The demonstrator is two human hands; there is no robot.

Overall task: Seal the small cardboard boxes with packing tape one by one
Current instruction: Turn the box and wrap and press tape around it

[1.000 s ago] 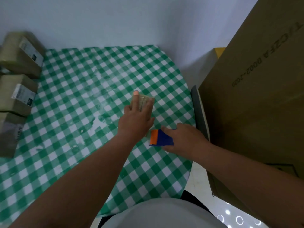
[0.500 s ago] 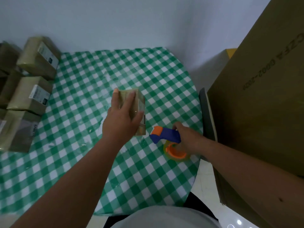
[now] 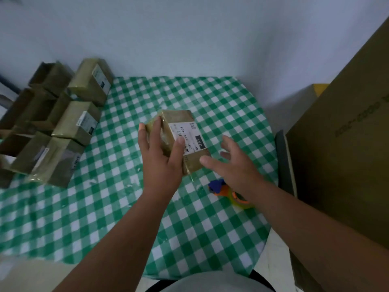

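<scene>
A small cardboard box (image 3: 183,121) with a white label on top sits at the middle of the green checked table (image 3: 221,106). My left hand (image 3: 162,157) grips its left side, fingers and thumb wrapped over the edges. My right hand (image 3: 229,163) hovers just right of the box with fingers spread, holding nothing. The blue and orange tape dispenser (image 3: 223,189) lies on the table below my right hand, partly hidden by my wrist.
Several small cardboard boxes (image 3: 84,121) are stacked at the table's left side, some labelled, some with open flaps. A very large cardboard carton (image 3: 341,157) stands close on the right. A dark chair back (image 3: 283,157) sits between it and the table.
My right hand has let go of the tape dispenser, which now lies on the table, and has risen towards the box. My left hand turned the box so its label faces up.
</scene>
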